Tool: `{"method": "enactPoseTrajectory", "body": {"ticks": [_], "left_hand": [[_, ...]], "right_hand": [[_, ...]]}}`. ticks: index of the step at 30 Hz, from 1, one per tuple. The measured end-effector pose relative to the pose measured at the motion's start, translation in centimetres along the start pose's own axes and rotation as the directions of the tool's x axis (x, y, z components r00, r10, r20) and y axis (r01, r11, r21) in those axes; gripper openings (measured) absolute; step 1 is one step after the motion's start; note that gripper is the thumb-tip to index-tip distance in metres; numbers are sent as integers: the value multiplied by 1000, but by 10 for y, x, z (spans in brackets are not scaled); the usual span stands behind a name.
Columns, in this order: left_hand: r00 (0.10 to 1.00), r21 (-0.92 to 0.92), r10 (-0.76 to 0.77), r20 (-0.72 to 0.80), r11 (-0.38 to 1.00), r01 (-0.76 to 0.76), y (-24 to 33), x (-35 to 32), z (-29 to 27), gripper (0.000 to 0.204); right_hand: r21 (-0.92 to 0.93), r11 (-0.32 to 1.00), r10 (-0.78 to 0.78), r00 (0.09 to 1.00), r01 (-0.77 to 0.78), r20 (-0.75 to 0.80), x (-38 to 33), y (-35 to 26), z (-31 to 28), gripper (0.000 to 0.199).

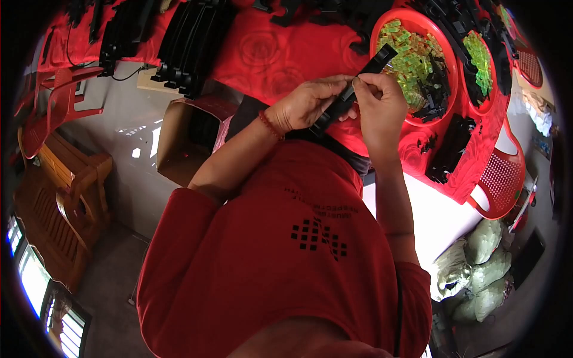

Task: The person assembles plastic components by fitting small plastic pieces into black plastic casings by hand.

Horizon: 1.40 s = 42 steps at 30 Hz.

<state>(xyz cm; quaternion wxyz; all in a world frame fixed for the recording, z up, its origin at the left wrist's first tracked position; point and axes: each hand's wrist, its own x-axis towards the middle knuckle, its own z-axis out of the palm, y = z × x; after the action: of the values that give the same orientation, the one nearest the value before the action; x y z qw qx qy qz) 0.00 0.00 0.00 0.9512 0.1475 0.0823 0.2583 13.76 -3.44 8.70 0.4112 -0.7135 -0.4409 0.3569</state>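
Observation:
A long, narrow black plastic part (pixel 383 55) slants across the front of my body, its far end pointing toward a red basin. My left hand (pixel 307 102), with a beaded red bracelet at the wrist, is closed around the lower middle of this part. Thumb and forefinger of my right hand (pixel 382 101) are pinched together against its upper face. Whatever may be between those fingertips is too small or hidden to make out. Just beyond my right hand, the red basin (pixel 452 65) contains translucent yellow-green pieces (pixel 412 51) and small black pieces (pixel 434 98).
A red cloth (pixel 259 56) covers the table. Stacked black strips (pixel 194 45) lie at the far left, above an open cardboard box (pixel 173 143). Another red basin (pixel 486 107) stands at right. Red chairs (pixel 504 179) flank the table; pale sacks (pixel 486 268) sit on the floor at lower right.

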Motion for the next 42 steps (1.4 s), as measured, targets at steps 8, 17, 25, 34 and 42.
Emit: {"method": "enactPoseTrajectory", "body": {"ticks": [8, 17, 25, 34, 42], "left_hand": [[998, -88, 49, -39, 995, -52, -5, -1, 5, 38], [997, 10, -23, -74, 1000, 23, -4, -2, 8, 35], [994, -44, -4, -110, 999, -1, -4, -7, 14, 37], [991, -15, 81, -104, 996, -83, 0, -16, 19, 39], [980, 304, 145, -135, 948, -99, 4, -16, 34, 42]], "right_hand": [[-1, 999, -43, 998, 43, -37, -9, 0, 4, 7], [-168, 985, -58, 993, 41, -98, -7, 6, 2, 9], [-175, 984, -9, 999, 17, 50, -2, -7, -7, 8], [-100, 888, -440, 893, 449, 99, -16, 8, -13, 7], [-62, 924, -373, 925, 377, 66, -24, 9, -11, 9]]}}
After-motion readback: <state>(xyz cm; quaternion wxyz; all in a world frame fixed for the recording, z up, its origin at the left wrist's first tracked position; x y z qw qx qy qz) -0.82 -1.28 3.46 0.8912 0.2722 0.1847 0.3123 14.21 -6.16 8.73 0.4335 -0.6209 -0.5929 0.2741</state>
